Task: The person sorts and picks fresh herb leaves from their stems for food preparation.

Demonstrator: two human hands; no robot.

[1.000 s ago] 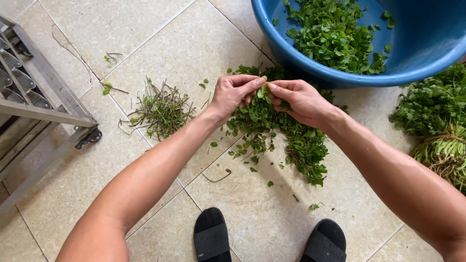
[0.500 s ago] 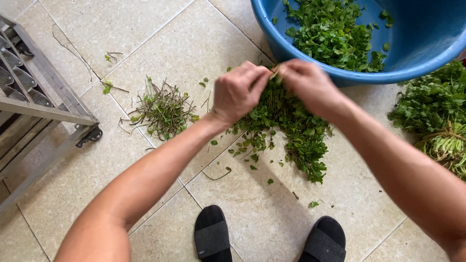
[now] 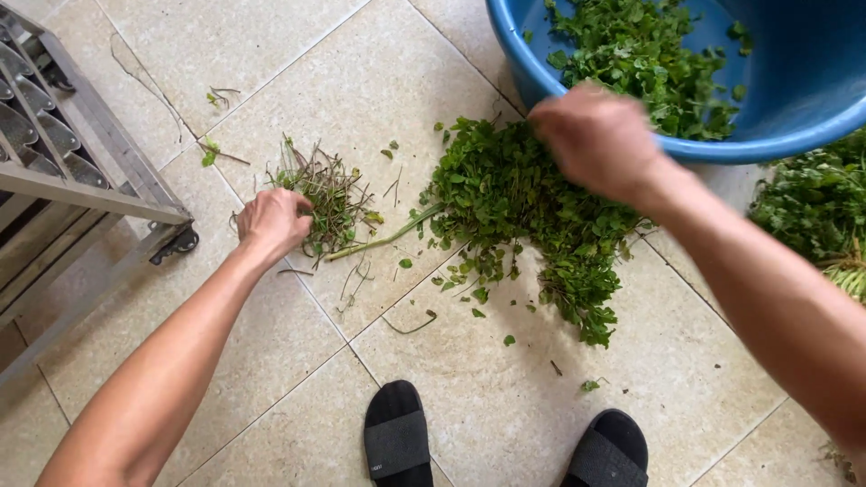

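Green leafy sprigs lie heaped on the tile floor just near the blue basin, so the right hand, its grip hidden, best carries leaves cleanly over the rim while the loosely curled left hand drops bare stems on the scrap pile at left.

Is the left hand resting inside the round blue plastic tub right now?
No, the left hand is down at the small pile of stems and roots on the tiled floor, well apart from the blue plastic tub.
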